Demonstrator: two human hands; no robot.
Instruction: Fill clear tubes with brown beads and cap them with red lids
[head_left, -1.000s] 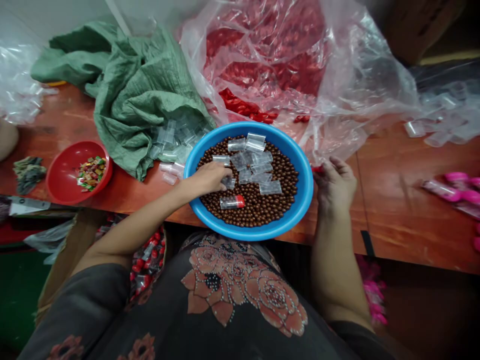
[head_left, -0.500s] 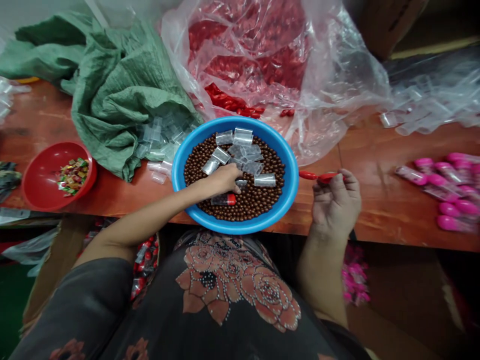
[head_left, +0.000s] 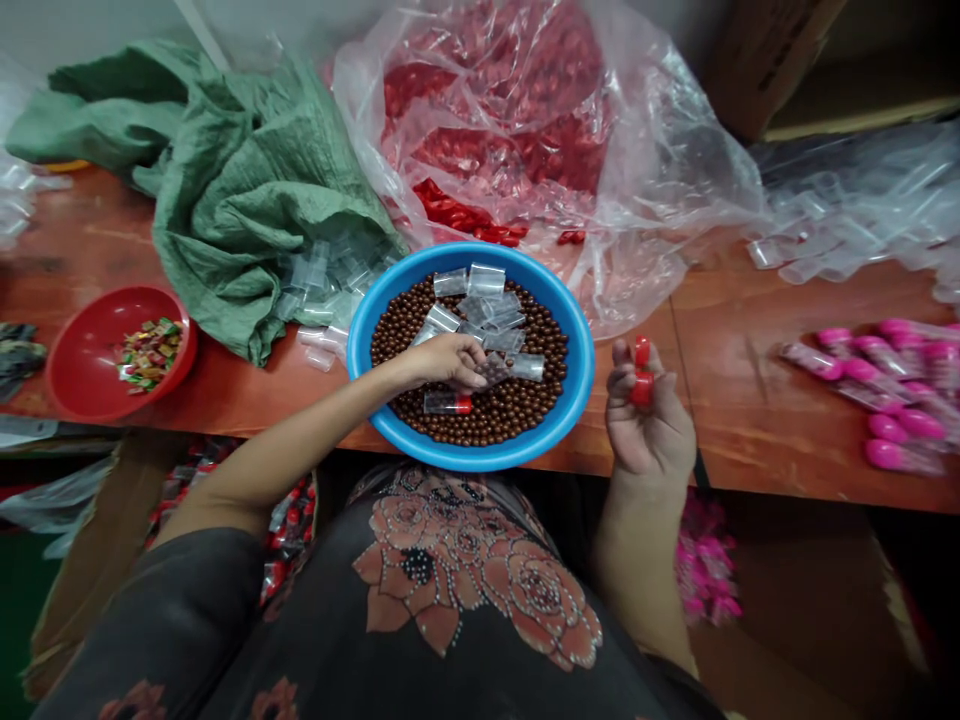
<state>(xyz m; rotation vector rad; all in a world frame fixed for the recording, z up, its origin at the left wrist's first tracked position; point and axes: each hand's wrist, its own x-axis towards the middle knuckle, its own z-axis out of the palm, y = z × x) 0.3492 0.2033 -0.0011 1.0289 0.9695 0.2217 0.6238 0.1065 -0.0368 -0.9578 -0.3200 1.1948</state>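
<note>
A blue basin (head_left: 583,350) holds small brown balls (head_left: 495,415) with several clear plastic tubes (head_left: 487,280) lying on them. Over the middle of the basin, my left hand (head_left: 448,362) is closed on a clear tube (head_left: 493,370) that seems to have brown balls inside. Just below that hand lies a red-capped tube (head_left: 448,403) on the balls. Right of the basin, my right hand (head_left: 649,420) is raised, palm up, its fingers curled round red caps (head_left: 641,388); one cap shows near the fingertips.
Behind the basin spreads a clear bag (head_left: 660,200) of red pieces. To the left are a green cloth sack (head_left: 240,200) and a red bowl (head_left: 75,350) of wrapped sweets. Pink-capped tubes (head_left: 885,375) and a pile of clear tubes (head_left: 862,220) lie at the right.
My right hand has moved slightly left and turned, the red caps now upright in its fingers. My left hand has come up from among the balls, gripping a tube.
</note>
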